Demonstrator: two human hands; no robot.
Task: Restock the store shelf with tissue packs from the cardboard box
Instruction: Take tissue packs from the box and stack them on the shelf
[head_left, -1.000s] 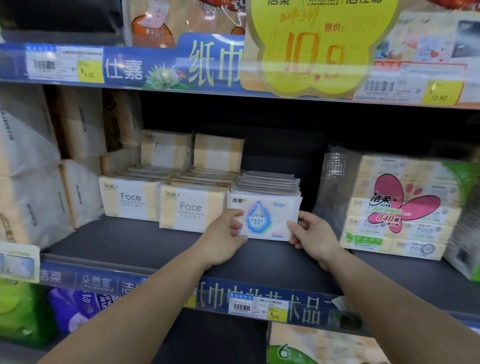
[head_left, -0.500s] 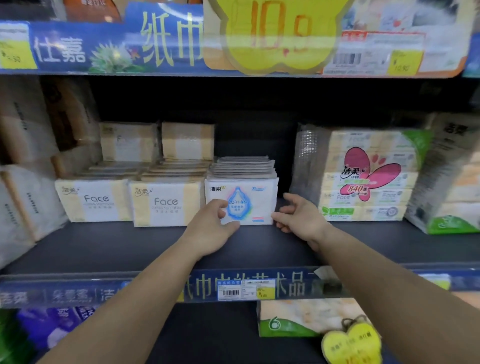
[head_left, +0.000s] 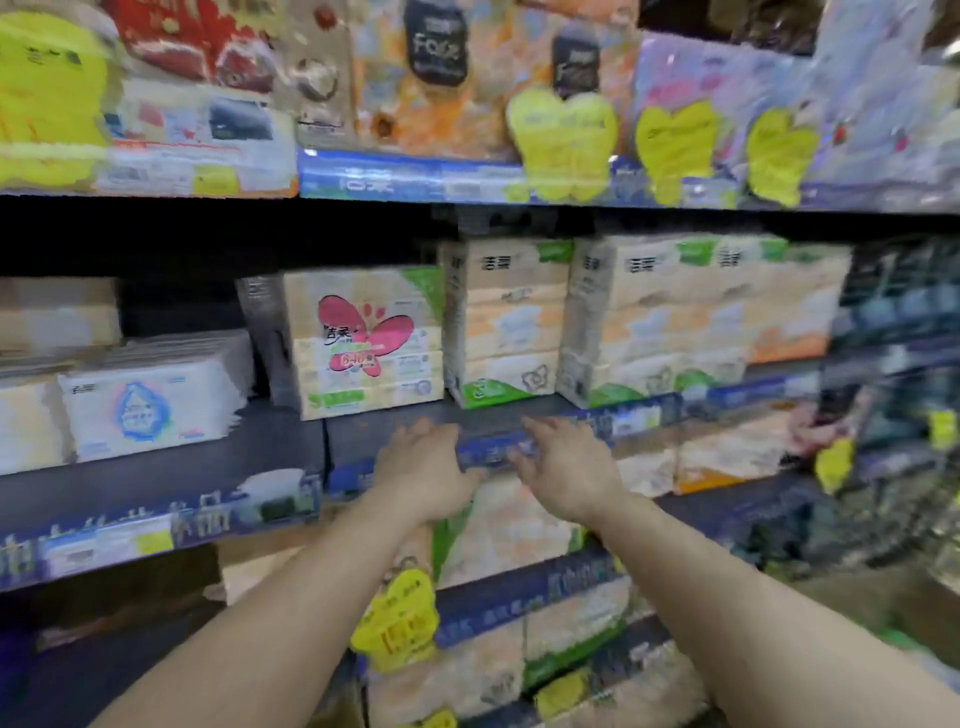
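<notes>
**Both hands empty at shelf edge; blue-drop tissue pack seated on shelf**

Left hand (head_left: 421, 470) is at the 6 o'clock position of the frame centre, palm down over the front edge of the middle shelf (head_left: 171, 470). Its fingers are extended and loosely spread; nothing is held. Right hand (head_left: 566, 467) is just beside it at its 3 o'clock, also palm down, fingers straight and slightly apart, holding nothing. The two hands are near each other but not touching. Whether the fingertips contact the blue price rail (head_left: 498, 449) cannot be told; the view is motion-blurred.

The white tissue pack with the blue drop (head_left: 150, 408) stands on the middle shelf at the 9 o'clock of the hands, well apart from both. A flat stack of like packs sits on top of it. A beige pack (head_left: 26, 426) is just beside it at its 9 o'clock.

A bundle with a pink flower label (head_left: 366, 340) stands at the 12 o'clock of the left hand. Taller beige and green bundles (head_left: 511, 322) adjoin it at its 3 o'clock.

Yellow price tags (head_left: 563, 143) hang from the upper shelf rail at 12 o'clock; another yellow tag (head_left: 397, 621) hangs at the 6 o'clock of the left hand
</notes>
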